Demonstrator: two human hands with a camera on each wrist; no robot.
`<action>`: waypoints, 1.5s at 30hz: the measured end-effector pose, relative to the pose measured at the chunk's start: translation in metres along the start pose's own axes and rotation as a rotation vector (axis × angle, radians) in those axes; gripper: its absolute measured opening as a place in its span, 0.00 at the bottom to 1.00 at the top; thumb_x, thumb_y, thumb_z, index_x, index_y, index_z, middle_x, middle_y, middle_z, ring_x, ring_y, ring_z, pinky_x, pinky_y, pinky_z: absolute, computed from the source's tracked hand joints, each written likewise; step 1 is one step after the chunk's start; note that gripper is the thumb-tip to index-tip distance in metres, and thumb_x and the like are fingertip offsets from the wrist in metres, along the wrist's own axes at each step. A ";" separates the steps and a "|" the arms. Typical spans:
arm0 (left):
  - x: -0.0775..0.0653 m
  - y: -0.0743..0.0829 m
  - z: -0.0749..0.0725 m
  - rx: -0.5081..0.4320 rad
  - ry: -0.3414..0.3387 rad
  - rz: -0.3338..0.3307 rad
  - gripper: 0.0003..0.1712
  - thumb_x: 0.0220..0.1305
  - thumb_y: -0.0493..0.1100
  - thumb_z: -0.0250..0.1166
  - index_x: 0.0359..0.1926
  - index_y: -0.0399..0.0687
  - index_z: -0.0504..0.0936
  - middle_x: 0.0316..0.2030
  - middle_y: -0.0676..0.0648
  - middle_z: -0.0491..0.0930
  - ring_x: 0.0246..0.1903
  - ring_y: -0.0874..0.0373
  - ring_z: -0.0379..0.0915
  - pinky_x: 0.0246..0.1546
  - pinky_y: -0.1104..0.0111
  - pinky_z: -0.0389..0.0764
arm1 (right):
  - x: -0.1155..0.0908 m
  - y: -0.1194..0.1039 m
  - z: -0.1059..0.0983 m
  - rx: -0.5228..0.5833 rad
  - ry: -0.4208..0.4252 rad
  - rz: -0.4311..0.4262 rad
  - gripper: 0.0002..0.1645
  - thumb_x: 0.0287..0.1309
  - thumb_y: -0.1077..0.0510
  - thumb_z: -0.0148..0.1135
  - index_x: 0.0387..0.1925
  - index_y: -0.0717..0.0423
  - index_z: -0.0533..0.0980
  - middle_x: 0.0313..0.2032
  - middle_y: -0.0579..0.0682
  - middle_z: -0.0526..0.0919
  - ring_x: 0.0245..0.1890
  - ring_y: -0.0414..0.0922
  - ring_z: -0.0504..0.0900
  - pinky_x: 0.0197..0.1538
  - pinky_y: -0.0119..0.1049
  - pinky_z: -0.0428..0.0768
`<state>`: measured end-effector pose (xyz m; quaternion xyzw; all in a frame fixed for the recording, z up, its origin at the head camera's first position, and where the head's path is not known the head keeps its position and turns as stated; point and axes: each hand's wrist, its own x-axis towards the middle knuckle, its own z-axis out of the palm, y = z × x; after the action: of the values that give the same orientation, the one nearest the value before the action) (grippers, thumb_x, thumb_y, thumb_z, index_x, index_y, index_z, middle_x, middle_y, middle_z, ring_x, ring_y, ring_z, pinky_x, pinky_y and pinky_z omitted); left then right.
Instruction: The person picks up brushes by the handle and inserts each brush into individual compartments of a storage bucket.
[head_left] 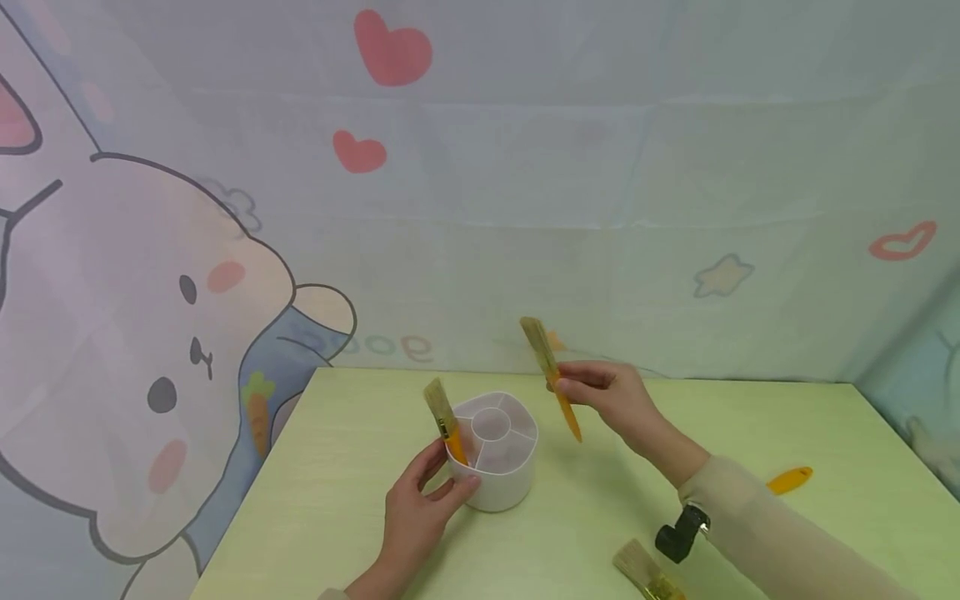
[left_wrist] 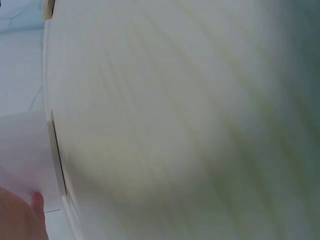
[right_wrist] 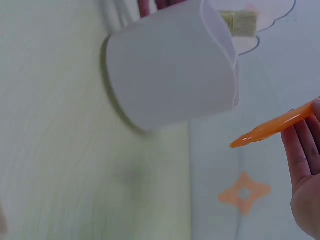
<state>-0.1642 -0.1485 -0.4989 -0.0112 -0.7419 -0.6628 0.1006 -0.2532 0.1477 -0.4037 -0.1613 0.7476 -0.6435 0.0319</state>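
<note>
One orange-handled bristle brush (head_left: 447, 426) is leaning in white plastic divided cup (head_left: 504, 492), left hand (head_left: 422, 505) gripping cup; right hand (head_left: 617, 402) pinching second brush (head_left: 548, 360); third brush (head_left: 645, 568), orange handle (head_left: 791, 481) lying outside.

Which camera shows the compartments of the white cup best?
The head view: it looks down into the white cup, showing its compartments. The right wrist view shows mainly its outside; the left wrist view, only part of its outside.

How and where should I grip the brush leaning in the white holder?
Likely best at the ferrule, from above and the far side: the brush leans outward, bristles up, its handle down inside the white holder, while the left hand grips the near-left wall.
</note>
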 end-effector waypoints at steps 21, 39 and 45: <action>0.003 -0.002 0.002 0.010 -0.002 0.002 0.43 0.58 0.43 0.84 0.72 0.44 0.78 0.69 0.41 0.79 0.69 0.42 0.75 0.55 0.62 0.88 | 0.031 -0.002 0.054 0.169 0.119 -0.017 0.21 0.71 0.67 0.68 0.61 0.72 0.80 0.47 0.55 0.92 0.45 0.40 0.91 0.56 0.40 0.90; 0.003 -0.001 -0.004 0.018 0.011 0.005 0.42 0.56 0.41 0.85 0.71 0.43 0.79 0.69 0.41 0.79 0.69 0.42 0.76 0.54 0.65 0.89 | 0.015 0.022 0.074 0.023 0.157 0.003 0.19 0.68 0.63 0.73 0.58 0.64 0.85 0.48 0.58 0.92 0.49 0.43 0.89 0.51 0.31 0.89; 0.002 0.000 -0.006 0.020 0.017 0.028 0.41 0.58 0.41 0.84 0.71 0.42 0.79 0.69 0.39 0.79 0.69 0.41 0.76 0.54 0.63 0.89 | 0.013 0.025 0.079 -0.027 0.168 -0.073 0.18 0.66 0.65 0.74 0.56 0.65 0.86 0.48 0.59 0.92 0.49 0.46 0.91 0.53 0.30 0.89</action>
<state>-0.1655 -0.1549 -0.4983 -0.0148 -0.7472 -0.6541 0.1163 -0.2509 0.0721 -0.4390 -0.1343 0.7499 -0.6453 -0.0568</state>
